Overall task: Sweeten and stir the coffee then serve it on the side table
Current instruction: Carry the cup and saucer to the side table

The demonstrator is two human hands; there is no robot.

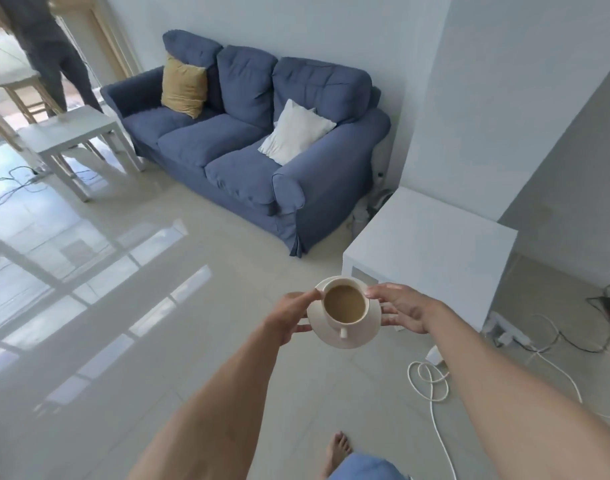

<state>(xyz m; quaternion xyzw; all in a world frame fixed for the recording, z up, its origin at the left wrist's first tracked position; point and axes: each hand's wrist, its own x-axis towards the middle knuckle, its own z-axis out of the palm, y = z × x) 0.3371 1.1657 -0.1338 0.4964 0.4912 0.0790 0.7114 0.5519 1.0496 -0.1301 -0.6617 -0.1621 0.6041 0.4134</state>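
A white cup (346, 304) of milky coffee (344, 303) is carried upright on its saucer (345, 336), held in the air between the two hands, with the cup's handle pointed back toward the person. The saucer's rim is clamped from opposite sides, the left hand (291, 315) on one edge and the right hand (402, 308) on the other. The white side table's tabletop (435, 233) lies just beyond the right hand, and a blue sofa (248, 133) farther ahead.
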